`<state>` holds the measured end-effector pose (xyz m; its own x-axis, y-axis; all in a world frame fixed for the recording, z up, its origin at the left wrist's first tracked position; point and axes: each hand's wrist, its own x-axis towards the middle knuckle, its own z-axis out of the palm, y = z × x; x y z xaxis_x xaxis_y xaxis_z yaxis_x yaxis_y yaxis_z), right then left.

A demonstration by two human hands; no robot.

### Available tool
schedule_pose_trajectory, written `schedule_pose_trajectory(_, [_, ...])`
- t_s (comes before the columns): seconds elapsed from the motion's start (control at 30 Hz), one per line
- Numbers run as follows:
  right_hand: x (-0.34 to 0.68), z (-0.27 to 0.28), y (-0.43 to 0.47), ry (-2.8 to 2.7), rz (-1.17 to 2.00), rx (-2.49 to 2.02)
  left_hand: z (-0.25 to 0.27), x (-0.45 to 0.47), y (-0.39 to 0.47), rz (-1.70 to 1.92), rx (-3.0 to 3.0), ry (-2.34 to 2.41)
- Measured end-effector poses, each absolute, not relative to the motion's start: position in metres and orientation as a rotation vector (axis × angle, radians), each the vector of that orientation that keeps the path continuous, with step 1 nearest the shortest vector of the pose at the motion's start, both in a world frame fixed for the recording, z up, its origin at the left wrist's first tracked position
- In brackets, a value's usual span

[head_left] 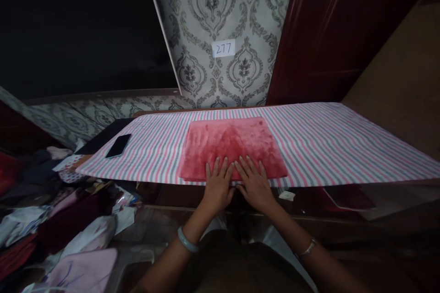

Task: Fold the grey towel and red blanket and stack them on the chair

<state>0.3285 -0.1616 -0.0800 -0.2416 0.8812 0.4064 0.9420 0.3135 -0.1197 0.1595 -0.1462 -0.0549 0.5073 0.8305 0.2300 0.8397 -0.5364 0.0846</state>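
A folded red plush cloth (230, 139) lies flat on a striped sheet (316, 146) that covers a long table. My left hand (218, 185) rests on the cloth's near edge with its fingers spread. Beside it my right hand (253, 183) lies the same way, fingers apart and pointing toward the wall. The two hands nearly meet at the thumbs. Part of the cloth's front edge is hidden beneath them. Neither hand grips anything.
A black phone (118, 145) lies on the sheet's left part. Behind the table are a large dark screen (82, 32) and a wall card (223, 48) reading 277. Heaped clothes (68, 219) fill the lower left, near a pink flat-topped item (82, 268).
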Motion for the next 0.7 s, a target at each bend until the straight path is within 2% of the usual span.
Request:
schedule_pose_trajectory(0.17, [0.356, -0.069, -0.161, -2.13, -0.132, -1.531, -0.025, 0.139, -0.141, -0.418, -2.884, -1.52])
schedule_pose_trajectory(0.33, [0.383, -0.057, -0.151, -1.933, -0.237, -1.571, -0.007, 0.119, -0.126, -0.56, -2.706, -1.685])
schedule_pose_trajectory(0.7, [0.365, -0.041, -0.119, -1.998, -0.195, -1.761, 0.004, 0.123, -0.091, -0.341, -2.6, -1.849])
